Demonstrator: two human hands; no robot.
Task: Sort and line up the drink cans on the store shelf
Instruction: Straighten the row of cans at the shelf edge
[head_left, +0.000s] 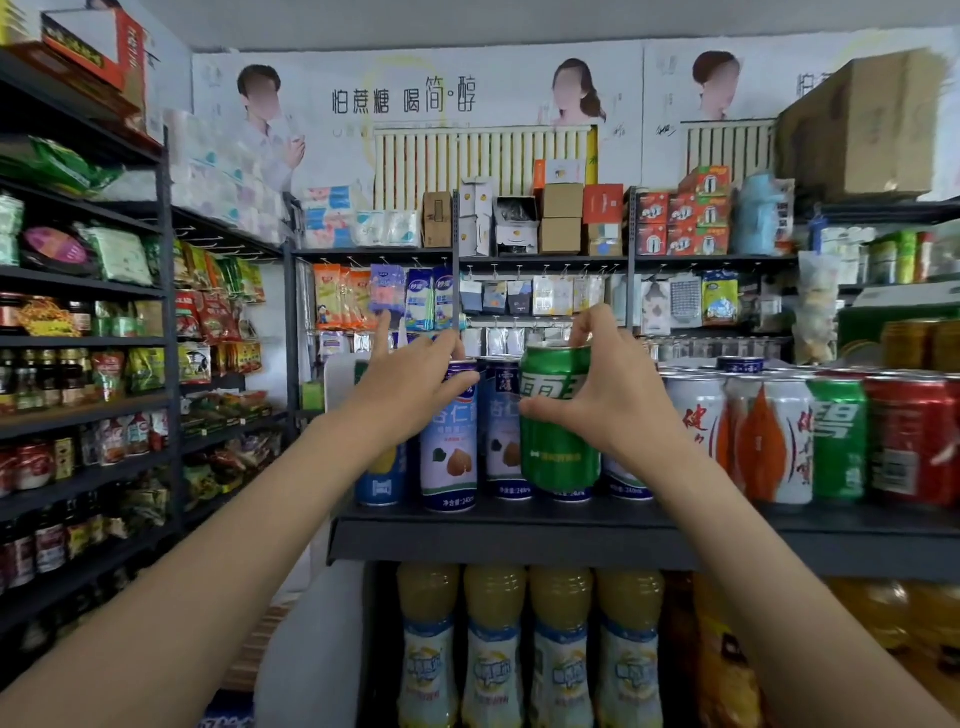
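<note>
- My right hand (618, 395) grasps the green can (558, 421): thumb across its front near the label, fingers curled over the rim at the top. The can's base hangs just above the shelf (519, 540) edge, in front of the blue-and-white cans, so I judge it is carried, not standing.
- I hold it high by the rim and side, likely so I can lift it clear of the row without knocking the neighbours.
- My left hand (415, 384) rests on the top of a blue-and-white can (449, 447) at nine o'clock from the green one, fingers curved over its lid, forefinger pointing up and free. I take this as steadying that can while the other passes; whether it truly clamps I cannot tell.
- At three o'clock from my grip stand white-and-orange cans (758, 441), then another green can (839, 441), then a red can (909, 441), all upright along the same shelf.
- The green one in my hand sits among the blue-and-white sort, well apart from its match, so it probably belongs further right.
- At six o'clock, under the shelf, a row of yellow drink bottles (493, 649) stands.
</note>
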